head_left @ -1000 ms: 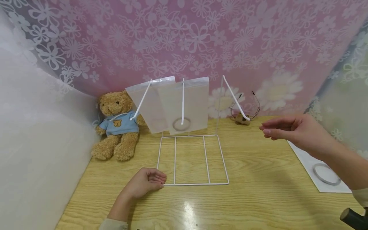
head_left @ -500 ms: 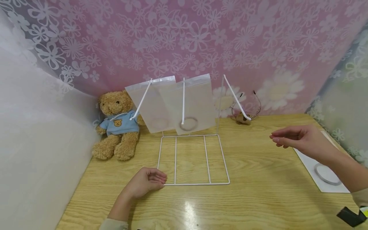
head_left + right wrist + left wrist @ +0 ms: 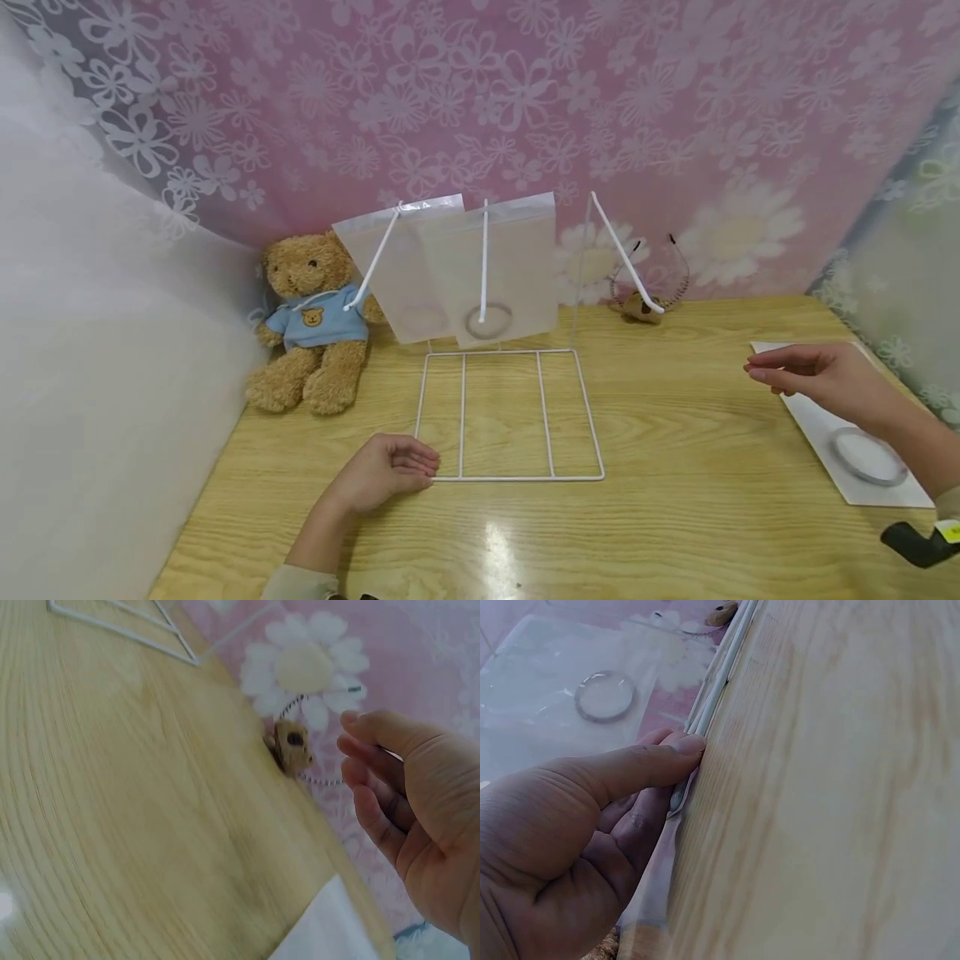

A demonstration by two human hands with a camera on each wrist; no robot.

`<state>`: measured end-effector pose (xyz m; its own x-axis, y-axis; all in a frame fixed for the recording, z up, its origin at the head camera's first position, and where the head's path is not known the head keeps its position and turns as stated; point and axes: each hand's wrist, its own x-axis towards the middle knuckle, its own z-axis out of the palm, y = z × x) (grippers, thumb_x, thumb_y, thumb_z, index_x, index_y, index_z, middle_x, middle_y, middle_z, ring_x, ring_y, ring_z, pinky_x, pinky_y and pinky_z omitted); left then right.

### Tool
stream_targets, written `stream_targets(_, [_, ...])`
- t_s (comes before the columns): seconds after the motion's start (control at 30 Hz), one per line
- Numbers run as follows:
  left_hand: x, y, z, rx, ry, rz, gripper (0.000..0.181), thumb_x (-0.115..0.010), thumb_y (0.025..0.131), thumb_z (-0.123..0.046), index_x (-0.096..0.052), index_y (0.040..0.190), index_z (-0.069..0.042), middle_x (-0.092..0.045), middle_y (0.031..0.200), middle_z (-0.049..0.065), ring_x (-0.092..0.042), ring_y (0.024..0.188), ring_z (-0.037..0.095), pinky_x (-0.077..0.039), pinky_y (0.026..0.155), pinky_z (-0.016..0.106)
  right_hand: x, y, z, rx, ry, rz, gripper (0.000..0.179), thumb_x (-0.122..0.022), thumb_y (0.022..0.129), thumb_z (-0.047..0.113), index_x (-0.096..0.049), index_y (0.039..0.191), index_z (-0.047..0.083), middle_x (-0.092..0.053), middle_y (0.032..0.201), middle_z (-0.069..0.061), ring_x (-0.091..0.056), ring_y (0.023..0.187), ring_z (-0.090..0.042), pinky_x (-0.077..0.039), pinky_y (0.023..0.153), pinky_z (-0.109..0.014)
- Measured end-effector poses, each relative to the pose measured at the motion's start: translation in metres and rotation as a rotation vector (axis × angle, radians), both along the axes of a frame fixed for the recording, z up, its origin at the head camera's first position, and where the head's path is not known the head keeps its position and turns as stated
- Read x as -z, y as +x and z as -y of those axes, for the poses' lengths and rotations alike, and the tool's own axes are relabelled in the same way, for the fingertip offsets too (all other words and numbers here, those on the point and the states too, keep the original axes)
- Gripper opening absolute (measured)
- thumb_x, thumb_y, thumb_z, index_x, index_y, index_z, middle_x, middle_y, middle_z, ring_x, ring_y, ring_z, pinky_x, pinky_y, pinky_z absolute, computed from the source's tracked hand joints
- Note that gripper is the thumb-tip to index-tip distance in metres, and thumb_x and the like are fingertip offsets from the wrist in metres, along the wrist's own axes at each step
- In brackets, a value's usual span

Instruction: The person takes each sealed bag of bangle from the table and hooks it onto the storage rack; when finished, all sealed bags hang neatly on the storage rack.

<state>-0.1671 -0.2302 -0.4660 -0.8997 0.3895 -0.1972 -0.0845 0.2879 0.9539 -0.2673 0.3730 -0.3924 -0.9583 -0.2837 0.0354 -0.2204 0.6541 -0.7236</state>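
Note:
A white wire display rack [image 3: 525, 478] with three prongs stands mid-table. My left hand [image 3: 386, 473] pinches the front left corner of its base, thumb on top, as the left wrist view also shows. Two pale zip bags hang on the left and middle prongs; a ring shape shows through the middle bag [image 3: 517, 258] and faintly through the left bag [image 3: 393, 275]. The right prong [image 3: 626, 254] carries nothing. At right, my right hand [image 3: 832, 379] hovers with loosely bent fingers and holds nothing. Below it lies another white bag [image 3: 813, 433] with a grey ring [image 3: 868, 457].
A teddy bear [image 3: 318, 325] in a blue top sits at the back left. Behind the right prong, a headband [image 3: 641, 308] with a brown animal ornament lies against the pink flowered curtain [image 3: 487, 100]. Wood tabletop [image 3: 675, 517] extends in front and to the right.
My right hand has moved right, away from the rack toward the bag on the table. The middle bag has swung a little on its prong. My left hand stays at the rack's corner.

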Motion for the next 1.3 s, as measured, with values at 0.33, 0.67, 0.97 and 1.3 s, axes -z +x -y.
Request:
stream_targets(0.33, [0.000,0.000,-0.002,-0.015,-0.002,0.015,0.028,-0.072,0.088,0.002,-0.067,0.115,0.007,-0.071,0.110,0.020,-0.071,0.095,0.021,-0.062,0.083,0.026,0.023,-0.014,-0.040,0.073,0.112,-0.005,0.039,-0.063,0.100,0.030,-0.065,0.129,0.004,-0.075,0.097,0.016,-0.066,0.081,-0.010,-0.052,0.059,-0.028])
stream_targets(0.67, [-0.002,0.000,-0.002,-0.012,0.006,0.014,0.029,-0.071,0.089,0.002,-0.065,0.117,0.010,-0.070,0.112,0.023,-0.071,0.096,0.020,-0.062,0.084,0.027,0.037,-0.032,-0.067,0.139,0.204,0.006,0.045,-0.060,0.101,0.035,-0.063,0.129,0.000,-0.068,0.092,0.031,-0.060,0.077,0.007,-0.048,0.056,-0.026])
stream_targets(0.97, [0.003,0.003,-0.001,-0.034,0.009,0.038,0.029,-0.072,0.089,0.001,-0.066,0.116,0.007,-0.070,0.111,0.020,-0.071,0.096,0.022,-0.062,0.084,0.027,0.055,-0.051,-0.086,0.174,0.239,-0.021,0.043,-0.065,0.099,0.027,-0.065,0.123,-0.009,-0.064,0.098,0.023,-0.039,0.080,0.031,-0.047,0.058,-0.009])
stream_targets(1.3, [0.002,-0.003,-0.004,-0.023,-0.023,-0.006,0.027,-0.074,0.088,-0.002,-0.069,0.114,0.003,-0.072,0.109,0.018,-0.071,0.095,0.020,-0.061,0.083,0.025,0.083,-0.072,-0.129,0.332,0.226,-0.040,0.051,-0.063,0.099,0.035,-0.059,0.128,-0.007,-0.042,0.082,0.047,-0.043,0.069,0.022,-0.048,0.054,-0.014])
